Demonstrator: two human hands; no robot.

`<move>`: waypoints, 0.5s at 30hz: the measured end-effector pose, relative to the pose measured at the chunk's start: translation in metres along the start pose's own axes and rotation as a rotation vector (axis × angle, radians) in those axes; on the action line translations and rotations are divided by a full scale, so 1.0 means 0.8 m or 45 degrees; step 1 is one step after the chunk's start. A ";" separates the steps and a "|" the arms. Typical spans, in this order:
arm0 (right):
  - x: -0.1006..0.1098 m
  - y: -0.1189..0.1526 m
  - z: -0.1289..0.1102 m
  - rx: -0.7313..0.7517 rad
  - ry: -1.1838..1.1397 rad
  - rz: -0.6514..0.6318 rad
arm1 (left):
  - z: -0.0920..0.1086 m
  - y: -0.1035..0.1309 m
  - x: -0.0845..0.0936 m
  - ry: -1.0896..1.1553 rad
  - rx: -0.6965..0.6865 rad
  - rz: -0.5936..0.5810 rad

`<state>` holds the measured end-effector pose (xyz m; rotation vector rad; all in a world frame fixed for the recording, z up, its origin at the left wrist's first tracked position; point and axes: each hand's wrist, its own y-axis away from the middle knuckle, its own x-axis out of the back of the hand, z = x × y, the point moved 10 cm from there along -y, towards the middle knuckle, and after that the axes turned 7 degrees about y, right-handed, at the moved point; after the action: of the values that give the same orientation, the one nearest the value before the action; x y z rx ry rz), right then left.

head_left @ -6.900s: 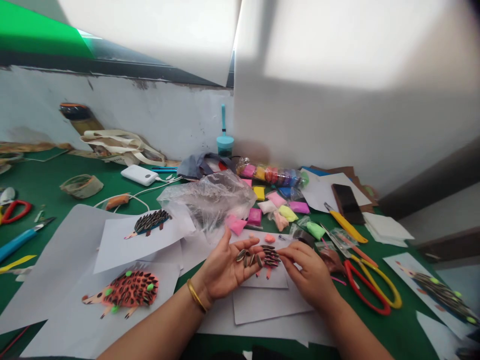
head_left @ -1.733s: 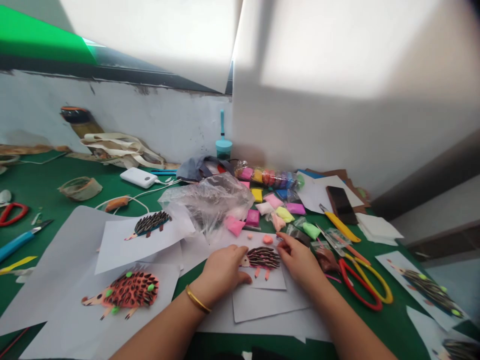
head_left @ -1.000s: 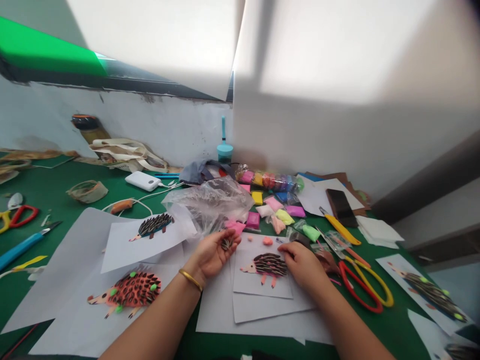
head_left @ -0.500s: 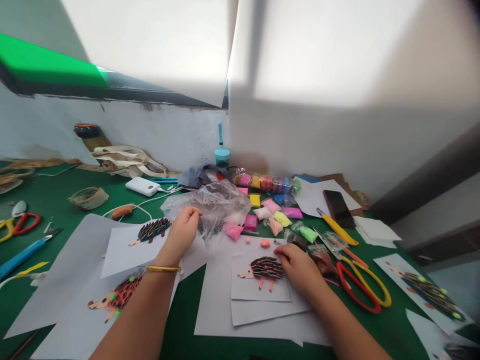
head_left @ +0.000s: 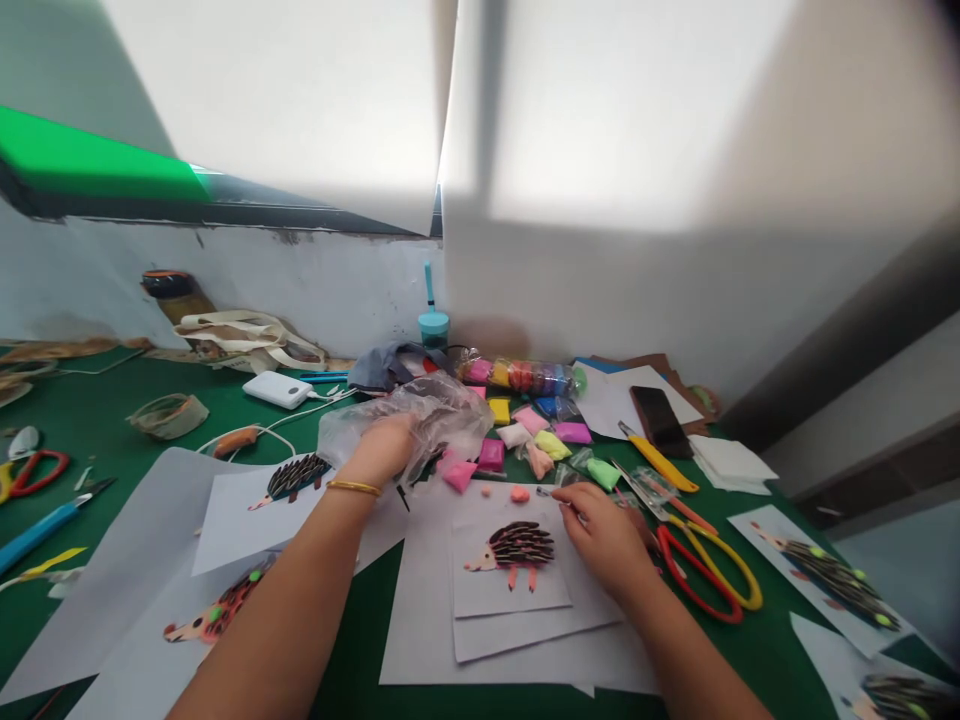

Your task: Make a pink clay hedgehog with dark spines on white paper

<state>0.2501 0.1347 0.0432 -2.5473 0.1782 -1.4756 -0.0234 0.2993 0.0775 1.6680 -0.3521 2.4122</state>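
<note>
My left hand is closed on the crumpled clear plastic bag, its fingertips partly hidden in the film. Beyond the right edge of the hedgehog card, my right hand pinches a small, thin item near a silvery bit; what it is cannot be made out. The card shows a dark-spined hedgehog with pink legs and rests on stacked white sheets. Above the card lie an orange-pink lump and a smaller one. Colourful clay packets are spread behind them.
Red-and-yellow scissors, a yellow cutter and a phone lie to the right. Other hedgehog cards are at both sides. A white power bank, its cable and a blue cutter are on the left.
My left hand has moved up and right onto the plastic bag, which has shifted. My right hand has come away from the card's upper right edge. The view has shifted slightly.
</note>
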 end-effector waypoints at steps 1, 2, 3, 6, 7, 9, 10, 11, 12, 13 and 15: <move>0.008 -0.001 0.003 -0.016 0.012 0.019 | 0.000 0.007 0.003 0.016 -0.019 0.000; 0.015 -0.001 0.005 -0.030 0.029 0.032 | 0.001 0.016 0.008 0.025 -0.040 0.009; 0.021 -0.002 0.008 -0.035 0.049 0.039 | 0.002 0.026 0.013 0.018 -0.067 0.014; 0.033 -0.006 0.017 -0.035 0.127 0.040 | 0.005 0.056 0.031 -0.056 -0.076 0.019; 0.035 -0.008 0.021 -0.035 0.155 0.037 | 0.005 0.066 0.040 -0.090 -0.036 0.026; 0.039 -0.012 0.028 -0.042 0.214 0.025 | 0.009 0.086 0.063 -0.183 0.062 0.102; 0.040 -0.015 0.031 -0.048 0.246 0.018 | 0.017 0.096 0.077 -0.203 0.082 0.180; 0.041 -0.018 0.033 -0.055 0.279 0.013 | 0.025 0.106 0.091 -0.185 0.111 0.284; 0.042 -0.020 0.035 -0.063 0.313 0.009 | 0.035 0.115 0.101 -0.124 0.120 0.379; 0.042 -0.023 0.036 -0.068 0.345 0.003 | 0.049 0.123 0.104 -0.022 0.083 0.445; 0.038 -0.028 0.037 -0.071 0.386 -0.018 | 0.087 0.130 0.086 0.263 -0.148 0.415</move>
<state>0.2907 0.1540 0.0596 -2.3557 0.2476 -1.8811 -0.0151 0.1808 0.1568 1.3866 -0.7657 2.7014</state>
